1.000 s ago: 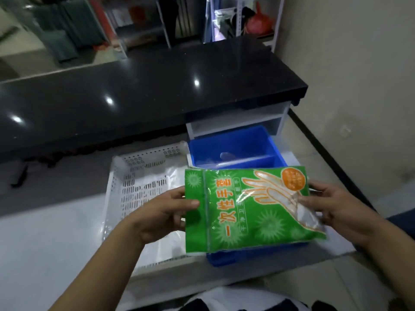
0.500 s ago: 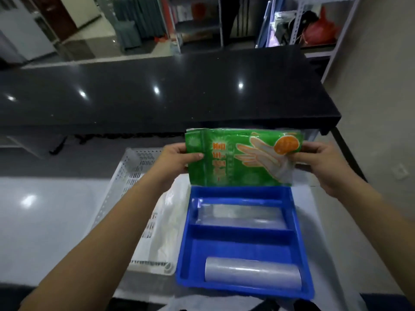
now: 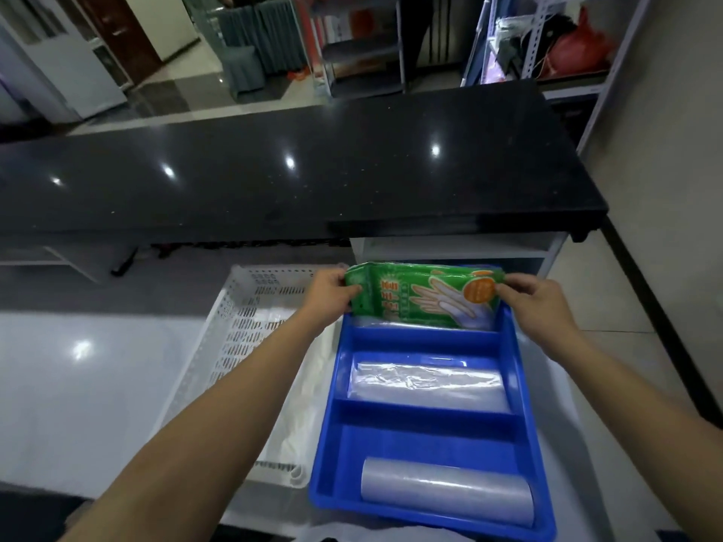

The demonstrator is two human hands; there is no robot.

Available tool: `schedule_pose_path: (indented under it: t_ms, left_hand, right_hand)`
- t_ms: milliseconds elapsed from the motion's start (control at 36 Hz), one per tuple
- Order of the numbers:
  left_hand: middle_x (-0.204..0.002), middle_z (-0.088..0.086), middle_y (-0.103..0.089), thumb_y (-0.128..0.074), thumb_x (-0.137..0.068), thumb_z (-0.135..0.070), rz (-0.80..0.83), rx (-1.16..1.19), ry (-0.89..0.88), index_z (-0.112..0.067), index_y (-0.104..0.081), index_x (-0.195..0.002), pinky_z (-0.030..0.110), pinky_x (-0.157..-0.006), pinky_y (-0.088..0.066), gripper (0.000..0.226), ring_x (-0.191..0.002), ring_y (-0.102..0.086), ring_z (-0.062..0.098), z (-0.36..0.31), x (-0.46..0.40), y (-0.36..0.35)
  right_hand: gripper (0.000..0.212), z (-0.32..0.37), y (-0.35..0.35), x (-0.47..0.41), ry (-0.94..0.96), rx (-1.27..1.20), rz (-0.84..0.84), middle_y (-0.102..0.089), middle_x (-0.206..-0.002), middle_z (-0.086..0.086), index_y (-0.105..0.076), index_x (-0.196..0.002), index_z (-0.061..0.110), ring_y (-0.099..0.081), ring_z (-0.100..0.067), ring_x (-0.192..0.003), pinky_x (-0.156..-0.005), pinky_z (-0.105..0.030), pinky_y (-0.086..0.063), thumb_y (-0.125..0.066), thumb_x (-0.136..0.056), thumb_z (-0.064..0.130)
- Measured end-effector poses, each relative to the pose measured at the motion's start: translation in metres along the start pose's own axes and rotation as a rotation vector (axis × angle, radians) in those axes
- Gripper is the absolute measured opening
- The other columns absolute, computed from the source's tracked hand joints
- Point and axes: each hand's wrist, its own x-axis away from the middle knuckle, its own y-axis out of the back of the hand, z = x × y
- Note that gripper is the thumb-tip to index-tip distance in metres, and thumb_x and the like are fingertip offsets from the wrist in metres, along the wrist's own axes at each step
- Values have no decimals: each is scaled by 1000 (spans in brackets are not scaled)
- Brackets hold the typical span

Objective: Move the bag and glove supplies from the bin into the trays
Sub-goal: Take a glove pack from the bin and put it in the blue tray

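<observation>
**Glove pack going into the far slot of the blue tray**

At centre left of the frame a white perforated bin [image 3: 234, 338] sits on the pale tabletop [image 3: 78, 385], with what looks like thin white plastic lying along its right side; what exactly that is, I cannot tell. Just right of it, the left hand [image 3: 332, 293] pinches the left edge of a green glove pack [image 3: 422, 301], thumb on the front face and fingers behind.

The pack stands nearly upright, tilted slightly, with its lower edge inside the farthest compartment of the blue tray [image 3: 524, 416]. Held by both short ends, it probably stays flat and square to the narrow slot so it can slide down between the walls. A second green edge shows just behind its top, perhaps another pack.

The tray has three compartments. The far one takes the glove pack, with something clear under it. The middle one holds a roll of clear bags [image 3: 428, 385] lying crosswise. The near one holds a second, tighter bag roll [image 3: 446, 488], also crosswise.

At centre right, the right hand [image 3: 536, 303] pinches the pack's right end beside the orange circle.
</observation>
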Motion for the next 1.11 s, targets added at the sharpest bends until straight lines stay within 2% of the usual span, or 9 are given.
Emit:
schedule_pose_path:
  t_ms: [56, 139, 278, 361, 472, 556, 667, 889, 1111]
  left_hand:
    - [-80, 6, -71, -62, -92, 1, -20, -66, -13, -4, -67, -92, 20, -45, -52, 8, -65, -69, 13, 0, 3, -1]
    - [-84, 1, -72, -62, -93, -3, -24, -114, -30, -12, -66, -97, 22, -44, -53, 11, -70, -69, 7, 0, 5, 0]
    - [-114, 1, -66, -64, -91, -4, -172, -86, -47, -19, -52, -131, 32, -75, -59, 45, -107, -66, 22, -1, 8, -5]
    - [-148, 8, -41, -68, -88, -11, -249, -343, -161, -24, -27, -152, 31, -99, -41, 77, -133, -42, 26, 4, 22, -21]
    - [-164, 7, -14, -63, -90, -31, -122, -766, -402, -34, -19, -154, 47, -121, -15, 77, -150, -10, 31, 17, 40, -45]
    - [-167, 2, 3, -53, -94, -48, 46, -885, -419, -36, -9, -157, 46, -121, -5, 78, -152, 4, 29, 24, 37, -60]
    - [-167, 5, 2, -43, -95, -59, 92, -920, -294, -35, -3, -157, 48, -122, -5, 77, -152, 2, 35, 26, 26, -71]
    - [-167, 5, 4, -46, -94, -60, 171, -897, -236, -36, 2, -157, 46, -121, -8, 83, -152, 2, 36, 25, 22, -69]
    - [-167, -2, 7, -54, -90, -60, 103, -741, -370, -41, -7, -156, 42, -121, -9, 83, -153, 4, 25, 14, 68, -41]
  right_hand:
    - [13, -1, 0, -3, -5, 37, -21, -71, -93, 6, -72, -103, 23, -66, -14, -92, -79, -31, -52, -64, -94, 19]
    - [12, 3, -6, -9, -1, 91, -37, -71, -91, 8, -72, -102, 26, -63, -3, -85, -70, -23, -49, -64, -94, 20]
    - [16, 13, -18, -16, -25, 248, -46, -68, -96, -5, -68, -104, 14, -65, -28, -93, -76, -35, -50, -64, -94, 26]
    - [47, 11, -27, -1, -50, 361, -30, -58, -126, -15, -51, -130, 14, -55, -35, -115, -95, -53, -50, -68, -90, 34]
    - [80, -7, -41, 33, 74, 604, 30, -12, -165, -9, -13, -156, 31, -15, -35, -149, -116, -60, -22, -57, -92, 53]
    - [76, -17, -45, 35, 182, 845, 154, 5, -168, 1, -8, -156, 38, 4, -25, -153, -118, -61, -6, -40, -93, 65]
    - [75, -12, -47, 24, 171, 953, 248, 5, -168, 3, 5, -154, 45, 3, -23, -153, -117, -64, 0, -24, -91, 74]
    - [77, -5, -41, 23, 161, 971, 294, 1, -168, 3, 5, -155, 43, 1, -24, -153, -118, -66, -1, -29, -92, 72]
    - [78, 22, -28, 60, 179, 918, 262, 8, -167, 5, 1, -156, 42, 10, -20, -153, -118, -60, 3, -34, -92, 70]
